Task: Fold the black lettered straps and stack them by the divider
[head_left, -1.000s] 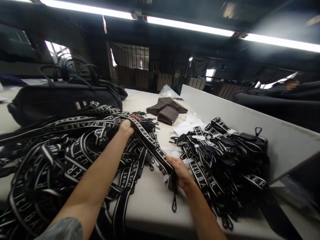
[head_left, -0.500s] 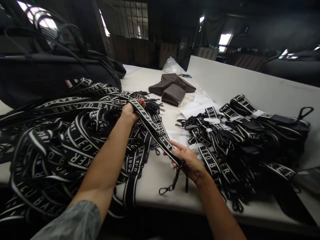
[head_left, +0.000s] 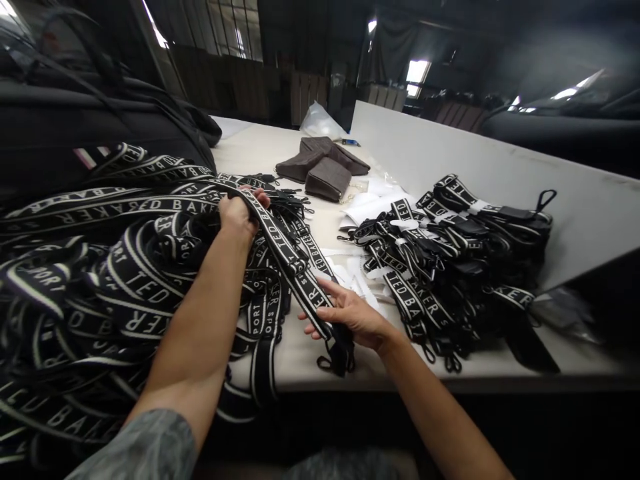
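Observation:
A black bag strap [head_left: 284, 245] with white edges and woven "TED BAKER" lettering stretches slanting between my two hands. My left hand [head_left: 242, 210] is closed around its far end, beside a large tangled pile of similar straps [head_left: 145, 280]. Nearer the table's front, my right hand [head_left: 345, 312] holds the lower end, the thumb on top and the fingers beneath. A dark clip [head_left: 326, 363] dangles under that hand. Another lettered strap [head_left: 313, 250] lies just behind the held one.
Bundled straps with white paper bands [head_left: 425, 267] lie at right, before a white upright panel [head_left: 480, 160]. Brown pouches [head_left: 327, 177], a clear plastic bag [head_left: 320, 121] and white paper [head_left: 373, 207] are farther back. A large black bag [head_left: 100, 123] stands at back left.
The view has turned a little to the right. My right hand has shifted, and the strap's clip end now hangs bunched below it instead of dangling out to the left.

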The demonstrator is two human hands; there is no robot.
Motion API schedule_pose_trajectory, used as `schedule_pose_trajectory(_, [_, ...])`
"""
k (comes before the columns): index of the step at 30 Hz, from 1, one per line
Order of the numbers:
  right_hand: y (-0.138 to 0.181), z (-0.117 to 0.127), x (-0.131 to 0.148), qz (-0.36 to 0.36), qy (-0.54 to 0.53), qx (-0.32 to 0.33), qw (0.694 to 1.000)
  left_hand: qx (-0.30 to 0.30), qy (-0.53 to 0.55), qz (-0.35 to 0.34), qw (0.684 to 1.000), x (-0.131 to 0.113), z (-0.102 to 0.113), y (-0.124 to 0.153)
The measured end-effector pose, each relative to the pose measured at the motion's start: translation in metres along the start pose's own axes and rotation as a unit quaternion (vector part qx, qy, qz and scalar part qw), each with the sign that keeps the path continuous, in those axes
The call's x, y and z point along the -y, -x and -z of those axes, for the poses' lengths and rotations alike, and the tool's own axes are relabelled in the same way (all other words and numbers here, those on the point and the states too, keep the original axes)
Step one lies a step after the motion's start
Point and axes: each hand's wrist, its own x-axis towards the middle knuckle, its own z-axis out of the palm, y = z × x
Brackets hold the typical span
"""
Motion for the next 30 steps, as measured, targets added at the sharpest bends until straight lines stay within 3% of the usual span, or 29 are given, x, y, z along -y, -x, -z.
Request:
schedule_pose_trajectory(2, [0.005, -0.009, -0.004, 0.007, 0.003, 0.005, 1.000, -0.016, -0.032, -0.078, 0.996, -0.004, -0.011, 0.013])
schedule_pose_trajectory(5, [0.008, -0.017, -0.005, 0.009, 0.023, 0.037, 0.999, 0.059, -0.060, -0.149, 0.985, -0.013, -0.022, 0.031])
schedule_pose_trajectory(11, [-0.022, -0.044, 0.014, 0.046, 0.037, 0.053, 0.997, 0.171, -0.037, -0.127, 0.976, -0.018, -0.026, 0.045])
schedule_pose_trajectory(14, [-0.040, -0.063, 0.019, 0.093, 0.078, 0.004, 0.993, 0.208, -0.117, -0.136, 0.961, -0.015, -0.026, 0.046])
schedule_pose_trajectory(17, [-0.052, -0.072, 0.016, 0.110, 0.105, -0.032, 0.988, 0.203, -0.200, -0.164, 0.944, -0.014, -0.026, 0.047])
schedule_pose_trajectory(19, [-0.056, -0.072, 0.012, 0.109, 0.088, -0.037, 0.989, 0.187, -0.170, -0.127, 0.959, -0.015, -0.026, 0.047])
schedule_pose_trajectory(21, [-0.058, -0.069, 0.008, 0.110, 0.069, -0.044, 0.991, 0.147, -0.097, -0.032, 0.984, -0.014, -0.025, 0.046])
schedule_pose_trajectory(24, [-0.058, -0.061, 0.003, 0.105, 0.063, -0.069, 0.990, 0.077, -0.035, 0.088, 0.993, -0.011, -0.025, 0.044])
schedule_pose_trajectory(30, [-0.050, -0.044, 0.009, 0.109, 0.046, -0.058, 0.991, 0.067, 0.029, 0.159, 0.985, -0.008, -0.032, 0.046])
